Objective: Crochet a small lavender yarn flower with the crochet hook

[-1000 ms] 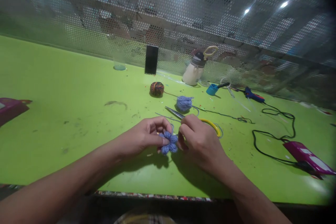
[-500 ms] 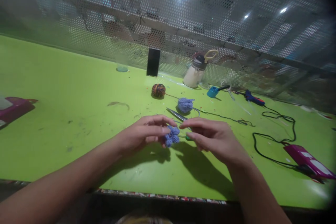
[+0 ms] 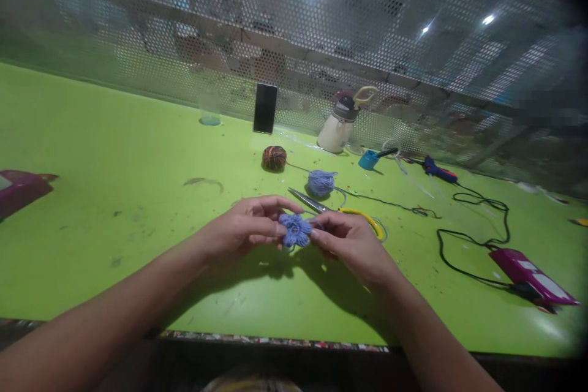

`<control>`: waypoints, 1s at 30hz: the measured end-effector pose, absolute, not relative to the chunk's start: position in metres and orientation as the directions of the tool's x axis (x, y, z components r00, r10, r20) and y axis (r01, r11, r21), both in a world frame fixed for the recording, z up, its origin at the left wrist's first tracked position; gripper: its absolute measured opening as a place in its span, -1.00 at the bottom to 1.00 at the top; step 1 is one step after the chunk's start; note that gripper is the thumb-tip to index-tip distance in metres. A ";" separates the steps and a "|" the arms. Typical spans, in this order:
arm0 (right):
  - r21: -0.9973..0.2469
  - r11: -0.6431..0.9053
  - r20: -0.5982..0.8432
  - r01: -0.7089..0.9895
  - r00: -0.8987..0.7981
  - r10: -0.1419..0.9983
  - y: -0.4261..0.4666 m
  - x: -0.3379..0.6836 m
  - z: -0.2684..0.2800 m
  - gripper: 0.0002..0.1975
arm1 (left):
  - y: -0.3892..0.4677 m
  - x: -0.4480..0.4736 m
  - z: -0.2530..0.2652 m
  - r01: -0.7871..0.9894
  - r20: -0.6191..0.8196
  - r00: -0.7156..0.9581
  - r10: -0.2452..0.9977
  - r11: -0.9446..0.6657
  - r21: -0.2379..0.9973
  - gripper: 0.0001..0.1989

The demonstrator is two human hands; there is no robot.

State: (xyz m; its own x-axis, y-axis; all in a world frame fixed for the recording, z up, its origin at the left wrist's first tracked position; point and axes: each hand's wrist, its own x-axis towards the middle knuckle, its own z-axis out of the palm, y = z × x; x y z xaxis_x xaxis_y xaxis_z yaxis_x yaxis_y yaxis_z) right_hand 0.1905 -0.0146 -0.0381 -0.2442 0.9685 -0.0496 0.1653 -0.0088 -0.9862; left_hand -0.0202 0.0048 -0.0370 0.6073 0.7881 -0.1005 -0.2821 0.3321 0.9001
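Observation:
A small blue-purple crocheted flower is held up between my hands, just above the green table. My left hand pinches its left petals between thumb and fingers. At the right edge, the thumb and fingertips of my right hand close on a petal. The green-handled hook is out of sight; whether it is inside my right hand, I cannot tell. Scissors with yellow handles lie just behind my right hand. Beyond them sits a ball of blue-purple yarn.
A multicoloured yarn ball, a phone and a bottle stand farther back. To the right are a blue container, a glue gun and a magenta power strip with a looping black cord. Another magenta object lies far left.
My right hand has moved left, from the green-handled hook beside the flower to the flower's right edge. The flower now faces up more, and the hook has gone from view. The yellow scissor handles show.

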 end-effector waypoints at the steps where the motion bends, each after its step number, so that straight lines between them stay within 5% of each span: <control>1: -0.984 0.005 -0.039 0.180 -0.240 0.970 -0.015 0.191 -0.038 -0.74 | 0.005 -0.020 -0.037 -0.283 -0.105 0.601 0.792 0.334 0.899 -0.69; 5: -0.962 0.125 0.105 0.242 -0.091 0.990 -0.023 0.193 -0.035 -0.83 | 0.007 -0.020 -0.037 -0.295 -0.112 0.573 0.812 0.331 0.896 -0.76; 8: -0.819 0.423 0.492 0.387 0.096 0.865 -0.033 0.194 -0.031 -0.94 | 0.008 -0.020 -0.037 -0.303 -0.122 0.558 0.821 0.339 0.891 -0.76; 10: -0.680 0.574 0.628 0.456 -0.043 0.777 -0.036 0.191 -0.029 -0.89 | 0.009 -0.021 -0.037 -0.306 -0.117 0.552 0.826 0.331 0.893 -0.75; 14: -0.829 0.440 0.358 0.345 -0.277 0.892 -0.029 0.177 -0.034 -0.88 | 0.008 -0.019 -0.039 -0.267 -0.101 0.527 0.844 0.277 0.923 -0.74; 17: -0.939 0.270 0.210 0.214 -0.264 0.941 -0.023 0.170 -0.041 -0.98 | 0.007 -0.018 -0.040 -0.219 -0.099 0.513 0.852 0.242 0.945 -0.75; 22: -0.984 0.106 0.064 0.143 -0.267 0.962 -0.025 0.172 -0.047 -0.81 | 0.009 -0.016 -0.044 -0.204 -0.163 0.523 0.836 0.308 0.929 -0.74; 26: -0.988 0.051 0.014 0.148 -0.241 0.970 -0.026 0.175 -0.048 -0.74 | 0.008 -0.012 -0.045 -0.203 -0.249 0.567 0.786 0.426 0.882 -0.84; 30: -0.978 0.103 0.076 0.179 -0.150 0.986 -0.025 0.176 -0.052 -0.81 | 0.005 -0.012 -0.043 -0.187 -0.283 0.626 0.727 0.492 0.850 -0.66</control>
